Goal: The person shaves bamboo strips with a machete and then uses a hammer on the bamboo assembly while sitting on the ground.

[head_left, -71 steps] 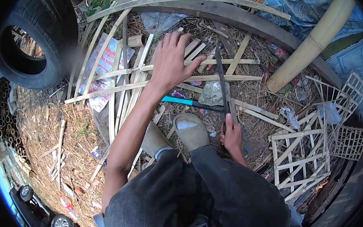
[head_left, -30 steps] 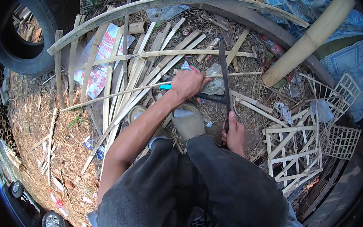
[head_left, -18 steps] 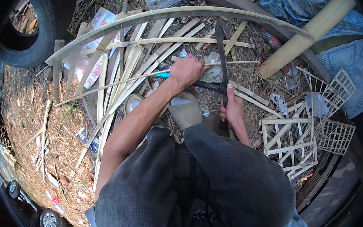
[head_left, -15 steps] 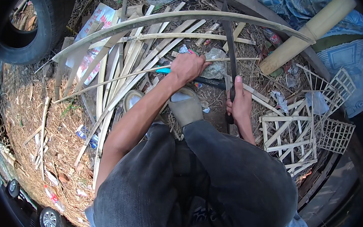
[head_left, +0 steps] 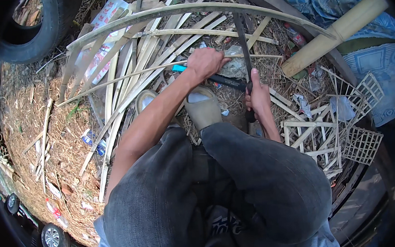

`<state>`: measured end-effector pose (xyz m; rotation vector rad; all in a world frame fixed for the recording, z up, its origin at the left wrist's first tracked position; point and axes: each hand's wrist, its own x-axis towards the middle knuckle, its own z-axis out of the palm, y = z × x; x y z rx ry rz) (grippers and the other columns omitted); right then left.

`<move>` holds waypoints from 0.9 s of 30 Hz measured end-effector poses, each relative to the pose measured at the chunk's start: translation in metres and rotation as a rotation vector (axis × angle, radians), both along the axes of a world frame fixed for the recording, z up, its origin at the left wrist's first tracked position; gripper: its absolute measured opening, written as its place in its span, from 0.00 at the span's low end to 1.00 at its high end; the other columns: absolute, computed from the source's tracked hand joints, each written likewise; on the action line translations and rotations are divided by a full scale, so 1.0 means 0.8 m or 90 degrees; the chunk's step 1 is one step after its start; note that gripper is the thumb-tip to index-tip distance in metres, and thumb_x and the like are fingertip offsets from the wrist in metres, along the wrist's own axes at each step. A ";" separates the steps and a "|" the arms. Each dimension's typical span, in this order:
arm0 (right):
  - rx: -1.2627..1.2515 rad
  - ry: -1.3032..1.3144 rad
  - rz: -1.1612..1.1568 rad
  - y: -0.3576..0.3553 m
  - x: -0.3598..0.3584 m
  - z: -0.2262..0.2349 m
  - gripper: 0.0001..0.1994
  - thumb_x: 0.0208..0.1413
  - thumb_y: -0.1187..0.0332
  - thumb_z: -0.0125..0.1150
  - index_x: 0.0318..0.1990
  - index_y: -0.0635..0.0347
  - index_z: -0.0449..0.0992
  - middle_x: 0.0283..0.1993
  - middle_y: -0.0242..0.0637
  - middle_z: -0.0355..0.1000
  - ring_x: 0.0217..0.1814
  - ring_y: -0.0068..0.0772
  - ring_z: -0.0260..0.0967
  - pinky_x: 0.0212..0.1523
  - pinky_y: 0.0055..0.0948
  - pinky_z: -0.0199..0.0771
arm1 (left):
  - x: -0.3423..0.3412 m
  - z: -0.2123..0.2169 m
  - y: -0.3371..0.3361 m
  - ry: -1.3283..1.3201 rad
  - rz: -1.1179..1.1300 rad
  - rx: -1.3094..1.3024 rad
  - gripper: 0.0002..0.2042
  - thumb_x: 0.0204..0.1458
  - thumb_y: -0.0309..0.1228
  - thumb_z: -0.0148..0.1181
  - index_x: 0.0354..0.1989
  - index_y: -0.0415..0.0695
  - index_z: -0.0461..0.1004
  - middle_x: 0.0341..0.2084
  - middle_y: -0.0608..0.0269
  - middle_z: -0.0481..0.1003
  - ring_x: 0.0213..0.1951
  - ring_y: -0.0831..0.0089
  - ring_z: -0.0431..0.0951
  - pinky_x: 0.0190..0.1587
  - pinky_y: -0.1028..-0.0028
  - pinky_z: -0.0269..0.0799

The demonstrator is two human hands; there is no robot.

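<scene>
My left hand (head_left: 206, 63) is closed around a long thin bamboo strip (head_left: 156, 69), which runs roughly level across the view in front of my shoes. My right hand (head_left: 259, 99) grips the dark handle of a long knife (head_left: 243, 41), its blade pointing away from me. The blade crosses the strip just right of my left hand; whether it bites into the strip I cannot tell. Beneath the strip there lies a crumpled clear plastic bag (head_left: 235, 67). A dark tube-like thing with a turquoise end (head_left: 179, 68) is partly hidden by my left wrist.
Split bamboo slats (head_left: 144, 62) are heaped at front left, under a long curved bamboo strip (head_left: 174, 11). A thick bamboo pole (head_left: 338, 31) lies on blue cloth at far right. Bamboo lattice pieces (head_left: 311, 124) stand by my right knee. A tire (head_left: 56, 35) is at far left.
The knife blade has shifted slightly left along the strip and leans a little more to the left. My right hand has moved slightly forward. My left hand still grips the strip.
</scene>
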<state>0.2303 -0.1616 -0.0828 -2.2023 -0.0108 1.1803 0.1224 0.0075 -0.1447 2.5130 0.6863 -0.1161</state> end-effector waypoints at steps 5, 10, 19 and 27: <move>0.116 -0.175 -0.015 0.006 -0.007 -0.003 0.35 0.64 0.34 0.41 0.18 0.56 0.62 0.11 0.26 0.55 0.09 0.20 0.52 0.11 0.26 0.52 | 0.003 0.002 -0.005 -0.023 -0.008 -0.032 0.25 0.63 0.52 0.49 0.31 0.42 0.82 0.25 0.48 0.80 0.33 0.49 0.83 0.36 0.53 0.78; 0.121 -0.043 0.022 0.042 -0.001 0.046 0.34 0.63 0.32 0.43 0.21 0.56 0.64 0.11 0.24 0.54 0.09 0.20 0.50 0.11 0.26 0.51 | -0.009 0.000 0.010 0.007 0.014 -0.034 0.25 0.62 0.53 0.49 0.30 0.43 0.82 0.24 0.49 0.80 0.33 0.49 0.83 0.35 0.53 0.78; 0.026 0.047 -0.034 0.011 0.008 0.002 0.36 0.59 0.28 0.44 0.22 0.56 0.64 0.12 0.24 0.54 0.09 0.19 0.50 0.11 0.25 0.50 | -0.008 0.005 -0.001 -0.023 0.020 -0.027 0.23 0.62 0.52 0.51 0.33 0.44 0.82 0.22 0.52 0.80 0.30 0.51 0.83 0.33 0.54 0.77; 0.002 0.043 -0.098 -0.001 0.024 -0.015 0.36 0.59 0.29 0.45 0.18 0.55 0.62 0.10 0.25 0.53 0.08 0.22 0.52 0.10 0.27 0.52 | -0.102 0.158 0.066 -0.462 0.349 0.512 0.41 0.37 0.58 0.73 0.61 0.56 0.65 0.60 0.58 0.60 0.63 0.55 0.54 0.61 0.50 0.40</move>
